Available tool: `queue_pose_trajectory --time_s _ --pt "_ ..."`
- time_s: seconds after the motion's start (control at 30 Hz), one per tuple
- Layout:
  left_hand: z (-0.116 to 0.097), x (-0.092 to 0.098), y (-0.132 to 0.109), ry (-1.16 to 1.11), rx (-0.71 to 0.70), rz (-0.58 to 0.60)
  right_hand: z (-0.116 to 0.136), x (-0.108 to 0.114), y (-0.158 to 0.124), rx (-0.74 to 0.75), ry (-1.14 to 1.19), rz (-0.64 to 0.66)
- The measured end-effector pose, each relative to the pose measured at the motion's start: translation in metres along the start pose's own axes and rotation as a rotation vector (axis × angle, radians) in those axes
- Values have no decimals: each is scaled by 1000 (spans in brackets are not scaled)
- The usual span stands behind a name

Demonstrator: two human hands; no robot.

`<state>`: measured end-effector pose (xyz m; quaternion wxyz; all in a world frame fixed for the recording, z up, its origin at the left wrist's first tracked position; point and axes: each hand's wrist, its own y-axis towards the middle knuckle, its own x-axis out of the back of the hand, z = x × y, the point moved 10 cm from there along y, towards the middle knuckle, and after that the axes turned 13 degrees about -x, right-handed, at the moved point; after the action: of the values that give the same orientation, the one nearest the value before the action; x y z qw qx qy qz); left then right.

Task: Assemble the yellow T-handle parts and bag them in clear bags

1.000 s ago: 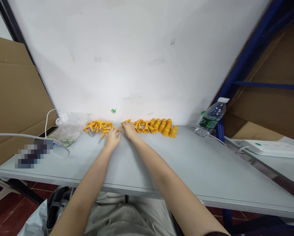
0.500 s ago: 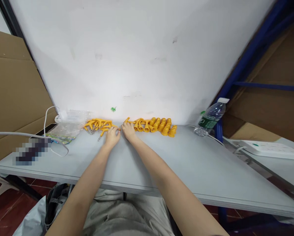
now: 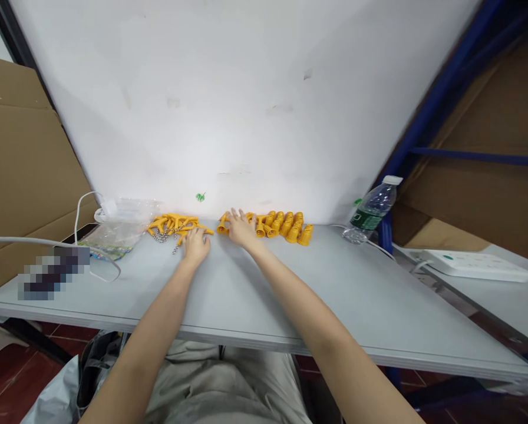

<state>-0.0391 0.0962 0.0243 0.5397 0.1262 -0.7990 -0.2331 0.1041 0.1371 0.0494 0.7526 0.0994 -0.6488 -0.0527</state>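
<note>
Two hands: both bare, reaching side by side to the far edge of the grey table, with the forearms stretched across it.
Left hand: palm down, fingers close together and a little bent. The tips rest on the right end of the chained pieces; I cannot tell whether it pinches one.
Right hand: palm down with the fingers spread wide, laid over the left end of the cone pieces. Nothing is seen gripped in it.
Chained pieces: a loose heap of yellow T-shaped parts with small metal chains. It lies far on the table against the white wall, mostly to the left of the left hand.
Cone pieces: yellow cone-shaped parts packed in short rows along the wall, to the right of the right hand. A few lie tipped at the left end, touching that hand.
Gap between heaps: narrow, with the two hands near each other on either side of it.
Plastic bag: clear and crumpled, just left of the chained pieces.
White cable: loops up beside the bag at far left.
Water bottle: upright at far right, well apart from the cone pieces.
Power strip: white, lying on a second surface at right.
Cardboard: large sheets leaning at left.
Blue rack: a slanted post to the right of the wall.
</note>
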Motion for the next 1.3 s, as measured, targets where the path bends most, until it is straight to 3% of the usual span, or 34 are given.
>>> queue_pose_trajectory --time_s 0.13,0.23,0.3,0.4,0.63,1.07,1.3 --pt "11 -5 -5 91 91 66 -66 38 -11 -176 139 -185" --pt "20 -15 -9 130 138 154 -119 50 -22 -314 220 -364" --pt "24 -20 -10 138 156 193 -146 47 -29 -385 240 -457" --pt "28 -19 -9 143 165 189 -172 30 -32 -448 238 -466" --pt "33 -13 -6 142 183 139 -186 -10 -24 -491 248 -223" --pt "21 8 -1 36 93 -65 -193 3 -30 -586 201 -262" --pt "18 24 -1 -128 93 -241 -201 -7 -25 -603 303 -232"
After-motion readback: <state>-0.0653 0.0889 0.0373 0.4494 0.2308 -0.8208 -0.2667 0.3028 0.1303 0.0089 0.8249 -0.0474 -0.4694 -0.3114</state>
